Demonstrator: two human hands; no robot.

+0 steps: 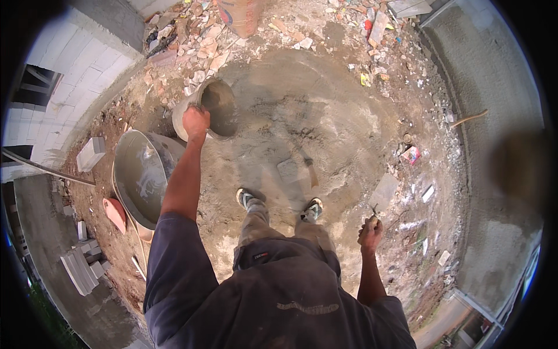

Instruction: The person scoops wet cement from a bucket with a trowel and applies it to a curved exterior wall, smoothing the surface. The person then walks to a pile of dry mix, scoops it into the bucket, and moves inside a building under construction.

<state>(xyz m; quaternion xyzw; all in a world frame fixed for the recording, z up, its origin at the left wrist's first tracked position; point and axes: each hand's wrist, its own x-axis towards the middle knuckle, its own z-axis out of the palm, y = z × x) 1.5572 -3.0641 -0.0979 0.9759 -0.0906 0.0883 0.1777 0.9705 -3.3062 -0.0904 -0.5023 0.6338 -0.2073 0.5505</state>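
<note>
My left hand (196, 121) grips the near rim of a cement-coated bucket (222, 107), which is tilted on its side with wet grey residue inside. My right hand (370, 232), low on the right, is closed on the handle of a trowel (385, 190), its flat blade pointing forward. A patch of grey wet mortar (290, 116) spreads over the ground in front of my feet (250, 199). Left of my forearm stands a large round tub (131, 160) holding grey watery liquid.
Rubble (197, 58) and a sack (238, 14) lie at the top. Concrete blocks (81, 267) and a pink object (115, 214) are at left. A block wall (70, 99) rises at upper left; a plastered wall (488, 70) runs along the right.
</note>
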